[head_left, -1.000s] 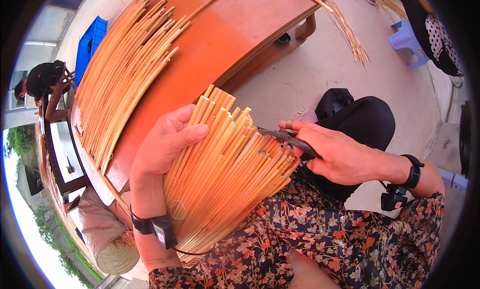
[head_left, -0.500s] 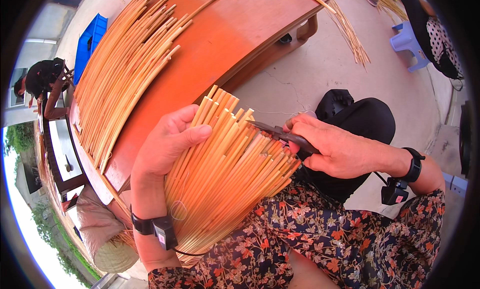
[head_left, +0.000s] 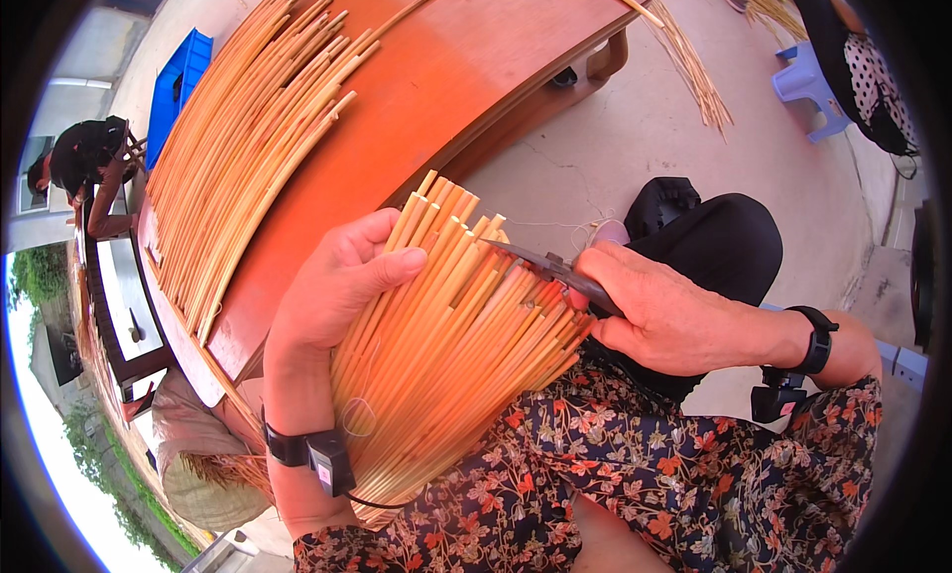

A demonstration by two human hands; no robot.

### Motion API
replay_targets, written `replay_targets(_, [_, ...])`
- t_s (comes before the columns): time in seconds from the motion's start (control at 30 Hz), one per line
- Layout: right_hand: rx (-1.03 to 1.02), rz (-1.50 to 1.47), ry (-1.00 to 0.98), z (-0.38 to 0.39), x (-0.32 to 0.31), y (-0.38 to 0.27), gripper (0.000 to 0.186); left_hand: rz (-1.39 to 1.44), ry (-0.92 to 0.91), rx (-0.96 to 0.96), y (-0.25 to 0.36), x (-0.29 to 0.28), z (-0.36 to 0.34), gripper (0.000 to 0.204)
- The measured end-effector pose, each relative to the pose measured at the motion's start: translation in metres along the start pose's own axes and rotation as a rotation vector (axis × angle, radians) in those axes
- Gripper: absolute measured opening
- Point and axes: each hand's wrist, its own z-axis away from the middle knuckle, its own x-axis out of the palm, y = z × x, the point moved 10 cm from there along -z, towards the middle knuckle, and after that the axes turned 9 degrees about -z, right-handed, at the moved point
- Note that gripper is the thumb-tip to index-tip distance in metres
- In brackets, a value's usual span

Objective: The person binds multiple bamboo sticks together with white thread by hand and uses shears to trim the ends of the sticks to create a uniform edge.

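A thick, fanned bundle of slim yellow-brown canes (head_left: pixel 436 345) leans across my lap, cut ends upward. Around its left edge my left hand (head_left: pixel 347 271) is closed, with the thumb over the front and the other fingers hidden behind. My right hand (head_left: pixel 654 305) grips a dark metal cutting tool that looks like shears (head_left: pixel 555 268). Its pointed tip lies among the upper cane ends. Whether the blades are apart is too small to tell. A thin pale thread curls in a loop (head_left: pixel 359 416) on the canes near my left wrist.
More long canes (head_left: pixel 238 167) lie side by side on the orange-brown table (head_left: pixel 426 87). Beyond them stands a blue crate (head_left: pixel 178 92). A purple stool (head_left: pixel 811 89) and another person (head_left: pixel 873 67) are at upper right; another person (head_left: pixel 94 167) works at far left.
The tool's tip has shifted slightly left along the cane ends, and my right fingers have changed their hold a little. My left hand has edged slightly right with the bundle.
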Motion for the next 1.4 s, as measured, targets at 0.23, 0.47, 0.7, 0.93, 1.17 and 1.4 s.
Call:
replay_targets(0.23, [0.057,-0.043,-0.024,0.001,0.005,0.008,0.022,-0.009,-0.006,-0.008,-0.001,0.002,0.000,0.039])
replay_targets(0.47, [-0.053,0.048,0.029,-0.001,0.001,0.000,0.021,-0.007,-0.001,0.002,-0.001,0.002,-0.002,0.039])
replay_targets(0.7, [0.015,0.049,0.020,-0.001,0.004,0.005,0.020,-0.045,0.002,-0.003,-0.002,0.004,-0.001,0.039])
replay_targets(0.93, [0.029,0.087,0.070,0.002,0.004,0.015,0.028,-0.048,0.001,-0.030,-0.007,0.007,-0.003,0.040])
replay_targets(1.17, [0.142,0.011,0.029,0.005,0.004,0.021,0.031,-0.067,-0.021,-0.032,-0.012,0.006,-0.002,0.040])
replay_targets(1.4, [0.022,-0.032,0.000,0.012,0.000,0.006,0.017,-0.046,-0.039,-0.037,-0.014,0.011,-0.001,0.040])
